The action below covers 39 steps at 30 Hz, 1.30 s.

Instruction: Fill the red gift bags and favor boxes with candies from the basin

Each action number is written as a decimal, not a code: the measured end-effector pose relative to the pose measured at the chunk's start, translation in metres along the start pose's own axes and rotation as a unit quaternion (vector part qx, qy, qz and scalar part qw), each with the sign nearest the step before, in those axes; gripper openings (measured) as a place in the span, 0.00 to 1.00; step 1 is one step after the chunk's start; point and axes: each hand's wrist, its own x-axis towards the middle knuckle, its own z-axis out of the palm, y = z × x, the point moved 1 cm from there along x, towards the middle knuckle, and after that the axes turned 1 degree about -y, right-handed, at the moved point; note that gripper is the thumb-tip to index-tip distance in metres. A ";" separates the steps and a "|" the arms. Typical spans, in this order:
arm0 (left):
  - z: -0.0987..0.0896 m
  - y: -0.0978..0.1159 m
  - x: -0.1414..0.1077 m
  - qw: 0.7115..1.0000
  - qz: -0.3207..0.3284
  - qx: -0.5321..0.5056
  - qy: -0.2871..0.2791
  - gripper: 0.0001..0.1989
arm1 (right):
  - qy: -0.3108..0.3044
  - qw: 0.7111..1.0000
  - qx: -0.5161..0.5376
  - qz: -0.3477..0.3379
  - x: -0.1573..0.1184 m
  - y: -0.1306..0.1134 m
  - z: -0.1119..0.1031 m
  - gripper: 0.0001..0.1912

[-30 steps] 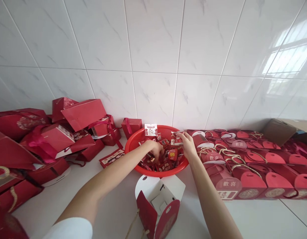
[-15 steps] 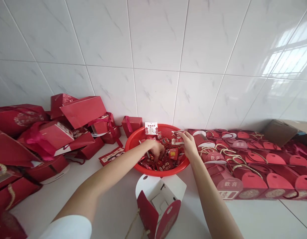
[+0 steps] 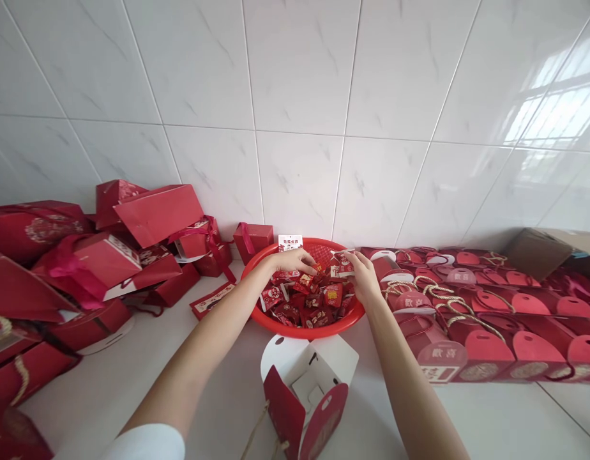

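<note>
Red-wrapped candies [image 3: 318,316] fill the middle of a red plastic basket [image 3: 302,333]. Over the basket's back left part, my left hand [image 3: 295,260] is closed, its fingertips on a small red and orange wrapped candy [image 3: 318,269]. My right hand [image 3: 363,275] pinches a red and white candy packet [image 3: 341,263] at the basket's right side; whether several packets are stacked there I cannot tell. In front of the basket stands an open red gift box [image 3: 307,415] with a white inside, flaps spread and a rope handle hanging at its left.
Red gift boxes [image 3: 161,214] lie in a loose heap on the left, some with ribbons. Rows of red boxes with rope handles [image 3: 486,348] stand at the right, beside a brown carton [image 3: 534,252]. A white tiled wall [image 3: 299,179] rises behind the basket.
My left hand has risen from among the candies in the middle and moved to the basket's back left. My right hand has stayed nearly still with its packet.
</note>
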 end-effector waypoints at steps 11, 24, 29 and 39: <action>0.006 0.010 0.001 0.993 0.050 -0.090 0.051 0.28 | -0.035 0.999 0.015 0.013 0.000 0.002 0.000 0.17; 0.015 0.042 -0.015 0.988 0.110 -0.065 0.084 0.28 | -0.072 0.996 0.044 -0.019 -0.009 -0.010 0.004 0.19; 0.025 0.065 -0.055 0.985 0.101 -0.057 0.130 0.24 | -0.138 0.988 -0.008 -0.069 -0.027 -0.036 0.009 0.17; 0.064 0.112 -0.141 0.994 0.030 0.037 0.103 0.17 | -0.315 0.903 -0.242 -0.165 -0.096 -0.097 0.016 0.08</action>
